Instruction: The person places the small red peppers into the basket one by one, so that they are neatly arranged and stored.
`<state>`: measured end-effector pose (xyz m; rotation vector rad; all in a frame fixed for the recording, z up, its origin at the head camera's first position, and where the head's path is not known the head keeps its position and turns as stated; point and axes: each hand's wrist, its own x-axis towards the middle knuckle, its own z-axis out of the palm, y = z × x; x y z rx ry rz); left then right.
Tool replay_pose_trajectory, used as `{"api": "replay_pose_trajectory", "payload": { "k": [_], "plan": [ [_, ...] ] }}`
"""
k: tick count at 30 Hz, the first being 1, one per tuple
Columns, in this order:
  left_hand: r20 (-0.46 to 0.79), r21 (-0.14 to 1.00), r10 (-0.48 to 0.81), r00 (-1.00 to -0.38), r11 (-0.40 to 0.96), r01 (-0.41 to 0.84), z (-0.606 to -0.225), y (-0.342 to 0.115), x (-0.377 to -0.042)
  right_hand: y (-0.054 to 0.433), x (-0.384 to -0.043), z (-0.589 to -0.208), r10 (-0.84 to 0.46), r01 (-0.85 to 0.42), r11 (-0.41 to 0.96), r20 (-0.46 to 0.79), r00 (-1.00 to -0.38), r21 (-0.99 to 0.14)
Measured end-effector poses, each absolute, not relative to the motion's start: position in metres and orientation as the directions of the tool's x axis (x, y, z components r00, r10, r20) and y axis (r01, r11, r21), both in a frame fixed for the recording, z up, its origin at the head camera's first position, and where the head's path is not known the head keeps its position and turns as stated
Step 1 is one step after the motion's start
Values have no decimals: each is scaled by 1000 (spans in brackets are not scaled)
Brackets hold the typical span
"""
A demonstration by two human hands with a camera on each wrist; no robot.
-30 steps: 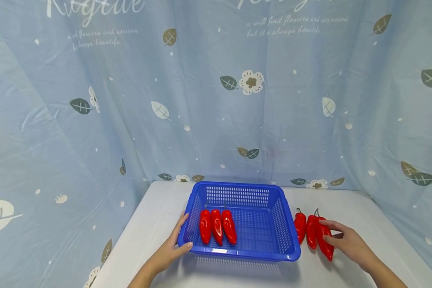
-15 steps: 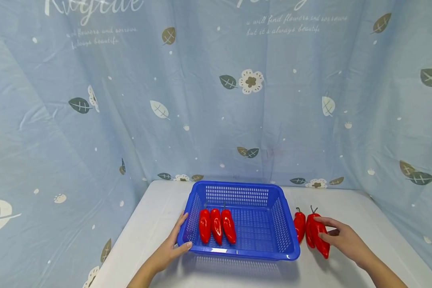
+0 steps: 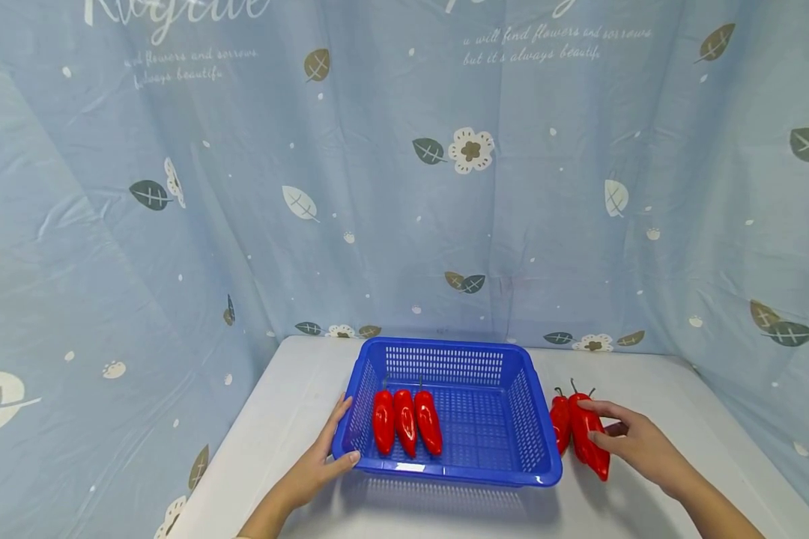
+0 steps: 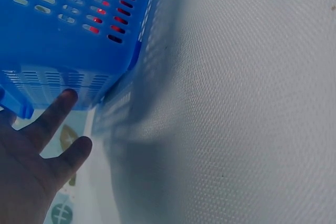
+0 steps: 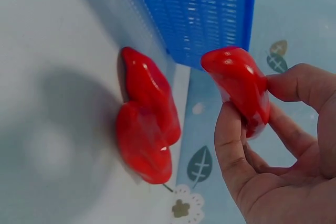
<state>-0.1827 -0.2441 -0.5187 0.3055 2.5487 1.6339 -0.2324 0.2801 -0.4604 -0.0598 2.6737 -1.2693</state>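
Observation:
My right hand pinches a long red pepper between thumb and fingers, to the right of the blue plastic basket. In the right wrist view this pepper is off the table, near the basket's wall. Two more red peppers lie below it: one pepper beside the basket and another pepper overlapping it, mostly hidden in the head view. My left hand rests at the basket's front left corner, thumb on the rim and fingers straight along the outer side. Three red peppers lie side by side in the basket's left half.
A white table bears the basket and the loose peppers. Behind it and at both sides hangs a light blue curtain printed with leaves and flowers. The basket's right wall stands between the right hand and the inside.
My right hand has moved a little left with its pepper, which now covers most of the middle loose pepper. The left hand and basket stay where they were.

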Motion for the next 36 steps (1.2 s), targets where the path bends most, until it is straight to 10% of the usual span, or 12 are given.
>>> {"api": "replay_pose_trajectory", "payload": {
  "k": [36],
  "plan": [
    [55,920,232,-971,366,139,-518,-244,-181,230,-235,-426,-258,-74,552,-85,-962,-831]
  ]
}}
